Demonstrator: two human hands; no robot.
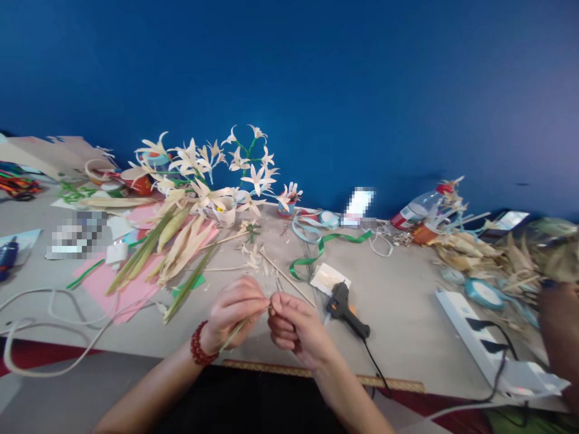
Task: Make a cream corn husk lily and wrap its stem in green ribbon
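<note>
My left hand (236,313), with a red bead bracelet at the wrist, is closed around a thin pale green stem (235,333) that runs down under the palm. My right hand (296,325) pinches the top end of the same stem, and its fingertips meet the left hand's at the middle of the table's near edge. A long thin wooden stick (284,276) lies just beyond the hands. A black glue gun (346,308) rests right of my right hand.
Cream husk flowers (212,175) and husk leaves (181,241) on pink paper (122,289) fill the left. Green ribbon (325,244), a plastic bottle (418,211), dried husks (497,253) and a white power strip (488,349) lie right. Another person's arm (561,337) shows at far right.
</note>
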